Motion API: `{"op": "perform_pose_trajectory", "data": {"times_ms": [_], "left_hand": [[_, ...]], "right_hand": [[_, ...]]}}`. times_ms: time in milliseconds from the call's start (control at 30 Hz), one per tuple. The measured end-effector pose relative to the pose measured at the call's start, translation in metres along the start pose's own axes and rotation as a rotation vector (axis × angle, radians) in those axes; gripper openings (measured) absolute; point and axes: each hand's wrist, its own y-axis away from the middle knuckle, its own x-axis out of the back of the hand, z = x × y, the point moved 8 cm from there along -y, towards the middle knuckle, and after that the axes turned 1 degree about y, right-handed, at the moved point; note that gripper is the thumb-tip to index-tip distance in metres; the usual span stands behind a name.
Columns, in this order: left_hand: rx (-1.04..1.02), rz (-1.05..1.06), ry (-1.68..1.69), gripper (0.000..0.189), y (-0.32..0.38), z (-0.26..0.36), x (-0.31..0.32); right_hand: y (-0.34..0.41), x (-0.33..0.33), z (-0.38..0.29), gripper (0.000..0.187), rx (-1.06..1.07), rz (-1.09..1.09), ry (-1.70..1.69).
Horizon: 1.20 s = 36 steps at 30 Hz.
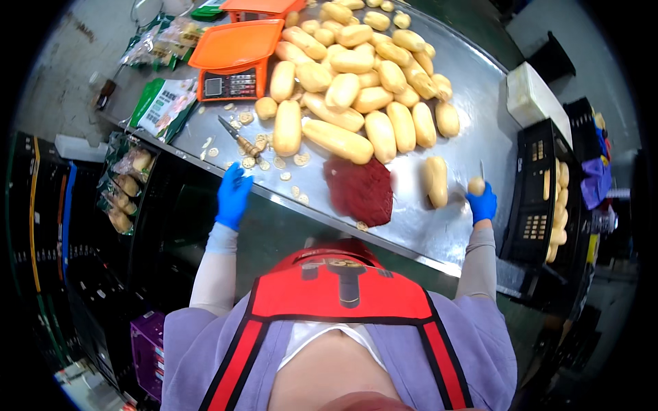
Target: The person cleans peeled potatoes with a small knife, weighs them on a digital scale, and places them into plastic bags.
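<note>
My left hand point(233, 198), in a blue glove, hovers at the table's near edge with nothing in it, thumb apart from the fingers. Just beyond it lies a knife with a wooden handle point(249, 147), among thin lotus root slices point(301, 159). On the right, my gloved right hand point(482, 204) grips a small pale piece, apparently lotus root point(476, 186). A thin upright sliver shows behind that piece; I cannot tell what it is. One lotus root segment point(436, 182) rests left of this hand. A large heap of lotus root segments point(354, 61) covers the table's middle and far part.
A dark red cloth point(358, 192) lies on the metal table point(411, 226). Orange scales point(234, 49) and printed bags point(163, 109) stand at the left. Right of my right hand are a black crate point(529, 190) holding lotus roots and a white foam box point(538, 97).
</note>
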Motion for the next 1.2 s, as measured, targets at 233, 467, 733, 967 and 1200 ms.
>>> {"op": "perform_pose_trajectory", "data": {"times_ms": [233, 467, 733, 967, 1200], "left_hand": [[0.118, 0.261, 0.080, 0.048, 0.041, -0.036, 0.074], [0.167, 0.246, -0.004, 0.048, 0.038, -0.036, 0.067], [0.117, 0.049, -0.036, 0.045, -0.020, -0.007, 0.019], [0.082, -0.032, -0.056, 0.040, -0.086, -0.015, 0.025], [-0.027, -0.182, -0.013, 0.044, -0.172, -0.013, 0.062]], "right_hand": [[-0.017, -0.012, -0.059, 0.079, 0.017, 0.085, 0.254], [0.000, -0.033, -0.141, 0.071, 0.351, 0.131, -0.327], [0.052, -0.058, -0.110, 0.095, 0.183, -0.107, -0.628], [0.054, 0.024, -0.194, 0.095, 0.303, 0.139, -1.253], [0.090, 0.033, -0.284, 0.085, 0.257, 0.200, -1.464]]}}
